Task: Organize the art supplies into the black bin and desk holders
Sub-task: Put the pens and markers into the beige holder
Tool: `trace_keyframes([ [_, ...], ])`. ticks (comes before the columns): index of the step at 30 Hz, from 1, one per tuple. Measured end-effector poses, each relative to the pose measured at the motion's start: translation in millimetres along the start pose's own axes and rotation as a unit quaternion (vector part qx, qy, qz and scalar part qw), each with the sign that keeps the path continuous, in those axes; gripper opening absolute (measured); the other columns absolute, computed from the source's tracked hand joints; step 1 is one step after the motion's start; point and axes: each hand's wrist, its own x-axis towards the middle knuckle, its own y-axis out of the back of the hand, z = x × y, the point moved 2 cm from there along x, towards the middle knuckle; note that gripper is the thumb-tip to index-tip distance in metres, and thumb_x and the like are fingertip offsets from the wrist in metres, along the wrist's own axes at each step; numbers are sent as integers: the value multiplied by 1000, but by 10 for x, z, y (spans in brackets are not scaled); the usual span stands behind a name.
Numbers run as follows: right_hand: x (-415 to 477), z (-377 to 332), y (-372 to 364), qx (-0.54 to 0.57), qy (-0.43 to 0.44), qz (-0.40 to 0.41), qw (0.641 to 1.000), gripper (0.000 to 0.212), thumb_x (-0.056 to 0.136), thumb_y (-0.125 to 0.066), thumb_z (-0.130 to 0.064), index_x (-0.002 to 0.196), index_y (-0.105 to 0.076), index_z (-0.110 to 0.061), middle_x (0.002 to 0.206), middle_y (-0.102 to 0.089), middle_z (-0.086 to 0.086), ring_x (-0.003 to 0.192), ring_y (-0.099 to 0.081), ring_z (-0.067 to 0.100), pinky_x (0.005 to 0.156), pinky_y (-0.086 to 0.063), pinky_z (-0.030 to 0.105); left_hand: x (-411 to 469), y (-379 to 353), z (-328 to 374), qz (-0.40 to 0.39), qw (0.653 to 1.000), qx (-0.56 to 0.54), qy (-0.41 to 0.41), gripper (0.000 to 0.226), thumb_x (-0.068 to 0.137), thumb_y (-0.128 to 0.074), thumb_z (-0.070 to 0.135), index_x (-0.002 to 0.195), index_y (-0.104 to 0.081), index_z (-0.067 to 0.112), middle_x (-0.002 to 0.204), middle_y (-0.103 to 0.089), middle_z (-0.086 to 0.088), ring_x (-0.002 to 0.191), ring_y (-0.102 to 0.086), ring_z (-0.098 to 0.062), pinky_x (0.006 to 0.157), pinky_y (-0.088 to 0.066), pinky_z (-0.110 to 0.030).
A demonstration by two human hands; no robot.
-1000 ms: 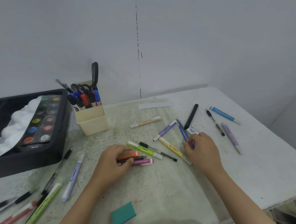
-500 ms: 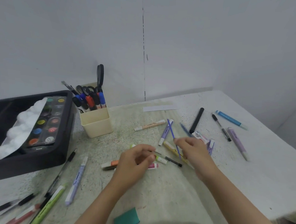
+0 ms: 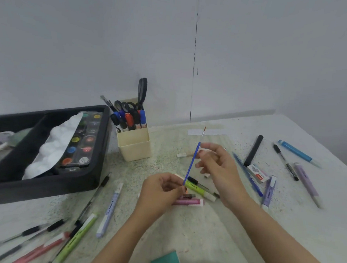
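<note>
I pinch the lower end of the blue paintbrush (image 3: 193,159) in my left hand (image 3: 160,192), and it tilts up above the table (image 3: 285,221). My right hand (image 3: 219,167) is beside its shaft with fingers loosely spread; I cannot tell whether they touch it. The cream holder (image 3: 134,147) and black bin (image 3: 62,185) stand to the left.

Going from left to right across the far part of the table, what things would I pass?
Black bin → cream pen holder → blue paintbrush, pinched at its lower end by the left hand → black marker → light blue pen.
</note>
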Motion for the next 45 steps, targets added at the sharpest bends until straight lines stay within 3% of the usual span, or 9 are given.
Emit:
trace_keyframes([
  [6,352,-430,-349,-75,131,-79,985,24,90,-54,5,102,-59,-14,73,-71,3,61,-63,12,61,-51,21,90,451,-24,96,988,89,-78,27,79,-71,3,73,-68,30,62,-67,14,63,-62,-2,64,-48,-18],
  [11,576,-874,-749,-98,261,-70,958,24,88,-52,3,102,-54,-16,73,-71,3,67,-68,18,71,-56,31,266,822,-45,169,921,300,-184,37,91,-59,23,127,-56,15,128,-49,9,122,-42,-8,103,-30,-23],
  [14,751,-1107,-1011,-98,336,-50,935,19,87,-52,-1,100,-50,-15,74,-71,0,66,-67,14,75,-55,35,408,946,-178,115,929,339,-97,57,96,-49,32,147,-28,18,157,-12,-2,142,-16,-19,114,-22,-37],
  [17,910,-1198,-1275,-94,386,-33,917,20,88,-52,-4,100,-45,-18,73,-70,3,70,-66,19,76,-53,37,450,999,-284,70,932,356,-27,66,97,-42,39,151,-5,29,155,20,14,144,-2,-12,113,-21,-43],
  [23,1163,-1016,-1650,-164,422,-70,889,11,93,-49,-5,103,-45,-5,73,-67,15,69,-61,32,71,-50,38,456,1054,-361,82,929,356,-66,68,97,-44,36,149,0,38,149,27,23,143,2,-8,115,-20,-42],
  [32,1404,-617,-1974,-284,357,-154,876,4,95,-48,-12,97,-51,-10,60,-57,-1,48,-45,5,56,-43,30,467,1050,-413,86,937,327,-90,68,97,-45,34,147,0,43,145,30,31,142,-2,-6,112,-26,-40],
  [38,1452,-487,-2001,-424,368,-179,808,20,83,-51,-10,83,-71,-11,88,-66,3,94,-59,21,79,-51,40,481,1077,-449,90,937,321,-106,66,97,-46,32,148,-6,41,149,22,28,142,-3,-4,114,-26,-41],
  [42,1397,-467,-1819,-471,339,-181,794,36,88,-47,-15,118,-66,-18,135,-53,13,129,-42,27,104,-36,36,496,1043,-440,99,932,333,-102,68,97,-46,32,149,-3,38,151,24,23,143,4,-5,117,-15,-37],
  [45,1237,-466,-1501,-440,350,-148,814,37,90,-49,-14,125,-61,-15,132,-54,7,124,-43,22,100,-28,22,470,939,-408,136,904,393,-101,66,98,-40,35,150,-1,29,149,26,13,139,19,-4,113,9,-28],
])
